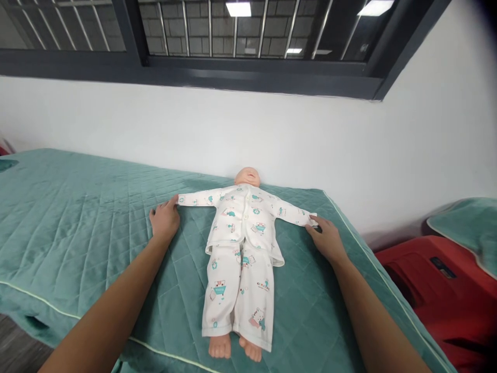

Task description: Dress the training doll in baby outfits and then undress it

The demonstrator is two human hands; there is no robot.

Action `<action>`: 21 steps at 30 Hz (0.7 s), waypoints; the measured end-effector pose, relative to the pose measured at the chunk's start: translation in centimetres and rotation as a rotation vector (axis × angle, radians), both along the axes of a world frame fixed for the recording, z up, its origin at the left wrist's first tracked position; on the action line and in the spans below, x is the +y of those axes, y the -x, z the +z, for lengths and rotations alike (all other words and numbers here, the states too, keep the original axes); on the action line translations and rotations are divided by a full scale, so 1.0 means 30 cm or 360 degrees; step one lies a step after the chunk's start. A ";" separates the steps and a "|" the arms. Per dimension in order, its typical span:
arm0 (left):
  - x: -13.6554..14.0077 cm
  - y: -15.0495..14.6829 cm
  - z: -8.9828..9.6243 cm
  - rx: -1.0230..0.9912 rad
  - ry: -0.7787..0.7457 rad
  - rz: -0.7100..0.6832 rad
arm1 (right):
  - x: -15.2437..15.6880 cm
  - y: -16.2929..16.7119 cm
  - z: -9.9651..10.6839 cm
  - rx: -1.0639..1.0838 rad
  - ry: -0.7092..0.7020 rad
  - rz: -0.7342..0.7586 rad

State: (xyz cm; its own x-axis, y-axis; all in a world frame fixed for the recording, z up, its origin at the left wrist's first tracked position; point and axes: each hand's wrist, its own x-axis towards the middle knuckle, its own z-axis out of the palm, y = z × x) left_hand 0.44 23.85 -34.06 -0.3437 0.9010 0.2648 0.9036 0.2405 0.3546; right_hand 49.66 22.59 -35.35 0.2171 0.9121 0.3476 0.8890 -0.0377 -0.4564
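A baby doll lies on its back on a green quilted cover, head toward the wall and bare feet toward me. It wears a white printed pajama top, buttoned down the front, and matching pajama pants. Both sleeves stretch out sideways. My left hand pinches the cuff of the sleeve on the left. On the other side, my right hand has its thumb and fingers closed on the opposite sleeve's cuff. The doll's hands do not show.
A white wall rises behind the bed, with a dark-framed barred window above. To the right stands a red plastic piece with another green cover over it. Pale piping marks the quilted cover's edges.
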 end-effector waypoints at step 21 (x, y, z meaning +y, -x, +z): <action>0.030 0.013 -0.039 0.0083 0.0084 0.0057 | -0.017 0.026 0.034 -0.0257 0.0252 -0.0228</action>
State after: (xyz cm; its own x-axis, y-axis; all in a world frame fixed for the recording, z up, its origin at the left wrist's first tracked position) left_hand 0.05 24.74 -35.24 -0.3628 0.9015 0.2357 0.9110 0.2899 0.2934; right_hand 48.89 22.10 -34.32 0.3013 0.9219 0.2437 0.9303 -0.2281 -0.2874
